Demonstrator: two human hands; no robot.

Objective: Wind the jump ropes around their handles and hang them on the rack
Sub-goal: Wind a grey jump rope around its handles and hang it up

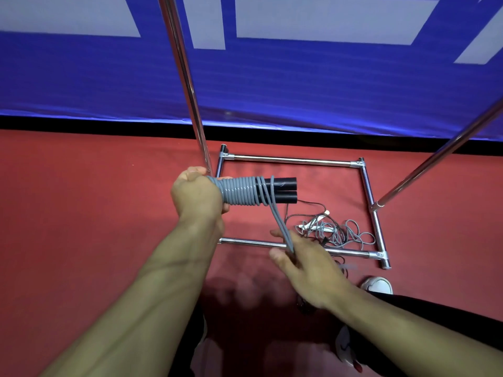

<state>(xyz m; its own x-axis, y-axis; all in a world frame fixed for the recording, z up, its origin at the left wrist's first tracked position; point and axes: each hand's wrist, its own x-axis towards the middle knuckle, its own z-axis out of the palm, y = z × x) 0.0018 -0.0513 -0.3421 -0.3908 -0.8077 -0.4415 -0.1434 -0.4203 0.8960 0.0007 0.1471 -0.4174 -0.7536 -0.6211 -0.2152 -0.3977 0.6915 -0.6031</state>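
Right hand (304, 265) pinching grey rope (280, 227), left hand (197, 195) gripping handles (283, 190)

Loose ropes (330, 229) lie on the floor (81, 213) inside the rack base (294, 160).

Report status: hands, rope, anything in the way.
Left hand grips black handles, grey rope mostly coiled. Right hand pinches the loose tail. Tangled ropes on floor inside rack base.
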